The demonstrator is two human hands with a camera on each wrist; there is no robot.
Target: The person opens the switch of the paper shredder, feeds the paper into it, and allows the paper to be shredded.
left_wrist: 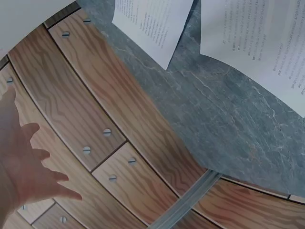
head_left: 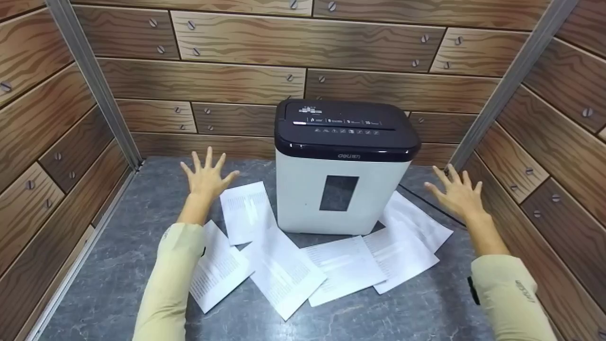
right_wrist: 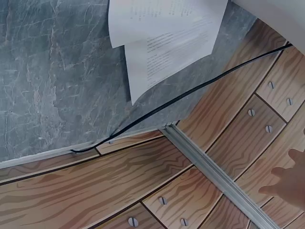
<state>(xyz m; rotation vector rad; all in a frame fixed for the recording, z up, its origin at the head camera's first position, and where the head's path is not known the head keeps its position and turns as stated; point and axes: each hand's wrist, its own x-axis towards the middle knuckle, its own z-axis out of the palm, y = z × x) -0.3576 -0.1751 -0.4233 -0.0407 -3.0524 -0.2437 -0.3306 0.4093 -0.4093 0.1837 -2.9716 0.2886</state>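
Observation:
A paper shredder [head_left: 303,199] with a white bin and a dark top stands upright near the back of the grey marbled table. My left hand [head_left: 206,180] is held out on its left, fingers spread, holding nothing. On the other side my right hand [head_left: 458,193] reaches forward with its fingers apart, also holding nothing. Printed sheets of paper [head_left: 288,270] lie fanned around the shredder's front, some overlapping. In the left wrist view the left hand [left_wrist: 28,162] shows at the left edge, and in the right wrist view the right hand [right_wrist: 288,181] shows at the right edge.
A black power cord [head_left: 428,203] runs from behind the shredder toward the right wall. Wood-patterned panels [head_left: 236,42] enclose the table at the back and both sides, with grey metal strips [head_left: 97,80] at the corners.

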